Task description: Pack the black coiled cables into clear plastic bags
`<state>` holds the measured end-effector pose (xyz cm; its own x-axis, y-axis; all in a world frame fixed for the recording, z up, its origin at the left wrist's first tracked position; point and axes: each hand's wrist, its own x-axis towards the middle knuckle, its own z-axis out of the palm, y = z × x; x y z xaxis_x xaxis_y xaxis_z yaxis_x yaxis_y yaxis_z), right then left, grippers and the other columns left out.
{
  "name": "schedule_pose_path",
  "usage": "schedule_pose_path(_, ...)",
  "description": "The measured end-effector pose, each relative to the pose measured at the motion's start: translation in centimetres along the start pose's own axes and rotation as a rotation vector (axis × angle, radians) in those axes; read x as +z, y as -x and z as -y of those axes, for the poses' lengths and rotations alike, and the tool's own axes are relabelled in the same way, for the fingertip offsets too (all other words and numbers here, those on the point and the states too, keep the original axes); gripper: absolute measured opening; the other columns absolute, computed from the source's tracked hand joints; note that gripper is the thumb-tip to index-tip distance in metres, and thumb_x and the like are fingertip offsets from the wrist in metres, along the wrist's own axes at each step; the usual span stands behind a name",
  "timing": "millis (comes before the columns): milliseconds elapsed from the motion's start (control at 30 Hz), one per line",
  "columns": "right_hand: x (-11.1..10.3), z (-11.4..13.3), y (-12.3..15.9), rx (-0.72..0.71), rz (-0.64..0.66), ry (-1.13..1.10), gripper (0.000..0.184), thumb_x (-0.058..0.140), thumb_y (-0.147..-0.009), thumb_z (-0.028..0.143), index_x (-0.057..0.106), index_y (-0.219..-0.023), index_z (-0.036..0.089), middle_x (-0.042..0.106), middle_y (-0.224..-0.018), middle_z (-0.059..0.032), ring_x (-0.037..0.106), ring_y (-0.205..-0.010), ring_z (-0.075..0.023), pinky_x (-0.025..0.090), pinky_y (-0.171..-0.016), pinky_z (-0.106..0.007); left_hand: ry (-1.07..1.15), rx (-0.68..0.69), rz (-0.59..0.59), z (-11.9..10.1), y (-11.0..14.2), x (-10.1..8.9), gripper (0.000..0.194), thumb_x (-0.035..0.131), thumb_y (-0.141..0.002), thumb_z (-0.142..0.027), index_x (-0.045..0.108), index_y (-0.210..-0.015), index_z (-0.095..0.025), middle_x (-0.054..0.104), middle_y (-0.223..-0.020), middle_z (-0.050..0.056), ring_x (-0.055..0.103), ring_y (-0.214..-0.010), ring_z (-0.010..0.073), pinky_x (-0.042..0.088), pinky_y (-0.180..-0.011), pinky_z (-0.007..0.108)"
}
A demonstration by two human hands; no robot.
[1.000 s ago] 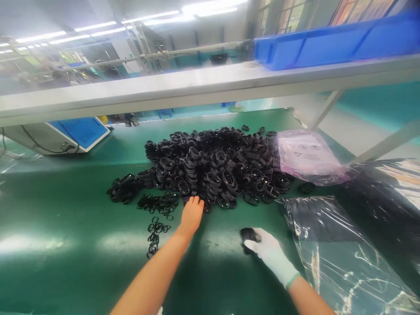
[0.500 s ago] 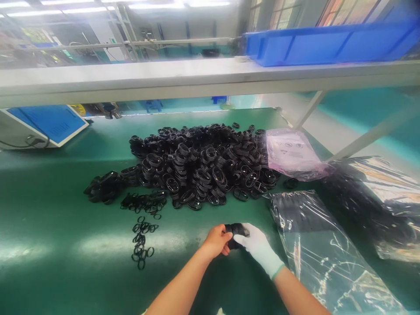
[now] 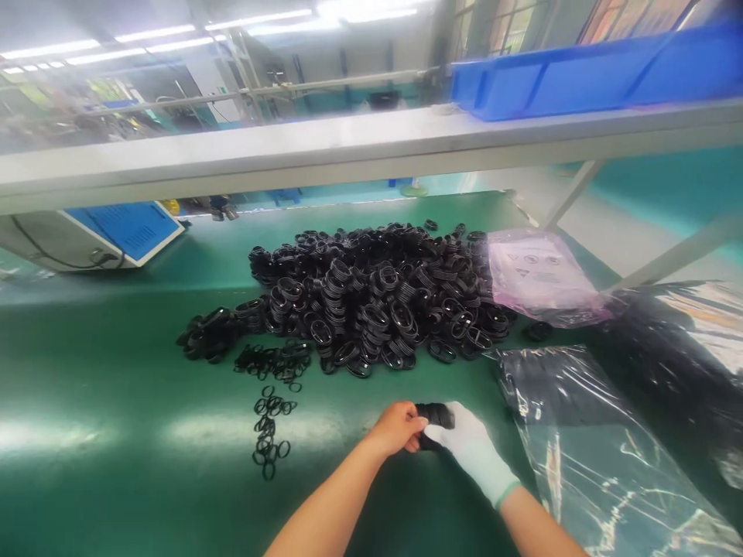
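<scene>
A stack of black rings (image 3: 436, 415) is held low over the near part of the green table (image 3: 174, 495). My bare left hand (image 3: 395, 428) is closed on its left end, thumb in front. My right hand (image 3: 469, 445), in a white glove, closes round the right end. The fingers hide much of the stack. Beyond my hands lies a large heap of similar black oval ring stacks (image 3: 371, 309). Small thin black loops (image 3: 268, 433) lie scattered to the left of my left hand, with a denser cluster behind them.
At right lies a clear plastic bag (image 3: 604, 456) with black items in its far end. A pinkish printed bag (image 3: 542, 271) and more bagged black goods (image 3: 673, 348) are behind it. A white shelf (image 3: 290, 147) crosses above, carrying a blue bin (image 3: 580, 77). A blue-and-white box (image 3: 128, 232) stands far left.
The camera view has turned slightly left, so everything appears shifted to the right. Both hands keep hold of the stack of black rings, with little change in grip.
</scene>
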<state>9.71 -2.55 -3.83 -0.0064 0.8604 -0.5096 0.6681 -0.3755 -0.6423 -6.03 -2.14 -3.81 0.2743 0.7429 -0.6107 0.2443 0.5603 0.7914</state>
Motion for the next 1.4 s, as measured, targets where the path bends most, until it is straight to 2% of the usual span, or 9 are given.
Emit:
schedule_pose_path(367, -0.4, 1.0, 0.3, 0.018, -0.001, 0.058, 0.038, 0.061, -0.061, 0.041, 0.051, -0.089, 0.019, 0.06, -0.086, -0.0061, 0.057, -0.08, -0.0206, 0.041, -0.067, -0.028, -0.151, -0.019, -0.04, -0.1, 0.4, 0.3, 0.025, 0.049, -0.076, -0.042, 0.045, -0.069, -0.018, 0.054, -0.054, -0.002, 0.057, -0.048, 0.0131, 0.047, -0.049, 0.028)
schedule_pose_path(467, -0.4, 1.3, 0.7, 0.015, 0.001, 0.102, 0.038, 0.059, -0.062, 0.04, 0.05, -0.092, 0.019, 0.059, -0.09, -0.0076, 0.057, -0.085, -0.0222, 0.041, -0.07, -0.029, -0.352, 0.004, -0.299, -1.6, 1.1, -2.4, 0.022, 0.044, -0.08, -0.038, 0.051, -0.08, -0.018, 0.059, -0.075, 0.004, 0.062, -0.071, 0.0175, 0.047, -0.066, 0.032)
schedule_pose_path(600, -0.5, 1.4, 0.9, 0.041, 0.035, 0.11, 0.039, 0.057, -0.063, 0.04, 0.049, -0.095, 0.019, 0.057, -0.093, -0.0088, 0.056, -0.087, -0.0231, 0.041, -0.072, -0.03, -1.0, 0.014, -0.798, -4.7, 1.3, -8.1, 0.029, 0.039, -0.083, -0.022, 0.043, -0.112, -0.019, 0.047, -0.112, 0.011, 0.054, -0.098, 0.0206, 0.044, -0.076, 0.032)
schedule_pose_path(733, -0.6, 1.6, 1.0, 0.046, 0.048, 0.102, 0.039, 0.056, -0.063, 0.039, 0.049, -0.096, 0.019, 0.057, -0.094, -0.009, 0.056, -0.086, -0.0225, 0.041, -0.072, -0.03, -1.167, -0.001, -0.741, -7.1, 0.7, -11.4, 0.04, 0.046, -0.073, -0.007, 0.046, -0.11, -0.019, 0.045, -0.113, 0.01, 0.054, -0.096, 0.0213, 0.044, -0.072, 0.031)
schedule_pose_path(900, -0.6, 2.0, 1.2, 0.046, 0.018, 0.106, 0.035, 0.056, -0.063, 0.038, 0.05, -0.092, 0.019, 0.058, -0.091, -0.0082, 0.056, -0.084, -0.0223, 0.041, -0.071, -0.03, -1.319, 0.147, -0.521, -5.7, 2.7, -7.5, 0.035, 0.043, -0.074, -0.006, 0.05, -0.104, -0.023, 0.051, -0.103, 0.007, 0.05, -0.098, 0.0205, 0.04, -0.077, 0.033)
schedule_pose_path(1067, -0.6, 2.0, 1.2, 0.012, -0.005, 0.102, 0.036, 0.058, -0.063, 0.037, 0.052, -0.093, 0.019, 0.059, -0.092, -0.0085, 0.057, -0.087, -0.0224, 0.041, -0.073, -0.03, -1.544, 0.618, 0.053, -1.4, 5.5, -1.9, 0.029, 0.056, -0.07, -0.019, 0.053, -0.099, -0.02, 0.053, -0.103, 0.009, 0.047, -0.096, 0.0223, 0.037, -0.081, 0.035)
schedule_pose_path(1167, -0.7, 2.0, 1.1, 0.04, -0.005, 0.12, 0.039, 0.059, -0.062, 0.038, 0.052, -0.095, 0.018, 0.059, -0.093, -0.0087, 0.057, -0.088, -0.0226, 0.041, -0.074, -0.03, -1.488, 0.513, -0.11, -1.0, 5.8, -1.0, 0.05, 0.064, -0.062, -0.022, 0.049, -0.109, -0.02, 0.048, -0.115, 0.011, 0.044, -0.102, 0.0257, 0.037, -0.083, 0.038)
schedule_pose_path(1267, -0.7, 1.9, 1.1, 0.037, -0.016, 0.132, 0.041, 0.059, -0.062, 0.039, 0.053, -0.097, 0.018, 0.059, -0.094, -0.0083, 0.056, -0.088, -0.0218, 0.041, -0.074, -0.029, -1.321, 0.167, -0.376, -1.8, 5.1, -0.6, 0.07, 0.068, -0.058, -0.038, 0.043, -0.119, -0.014, 0.048, -0.115, 0.016, 0.043, -0.104, 0.031, 0.036, -0.086, 0.044)
schedule_pose_path(1400, -0.6, 2.0, 1.2, 0.043, -0.024, 0.119, 0.042, 0.059, -0.062, 0.04, 0.053, -0.097, 0.019, 0.058, -0.093, -0.0074, 0.056, -0.088, -0.0209, 0.041, -0.073, -0.028, -1.13, -0.086, -0.331, -2.0, 4.5, 0.0, 0.061, 0.072, -0.052, -0.028, 0.053, -0.108, -0.011, 0.052, -0.107, 0.016, 0.046, -0.103, 0.0316, 0.039, -0.084, 0.042)
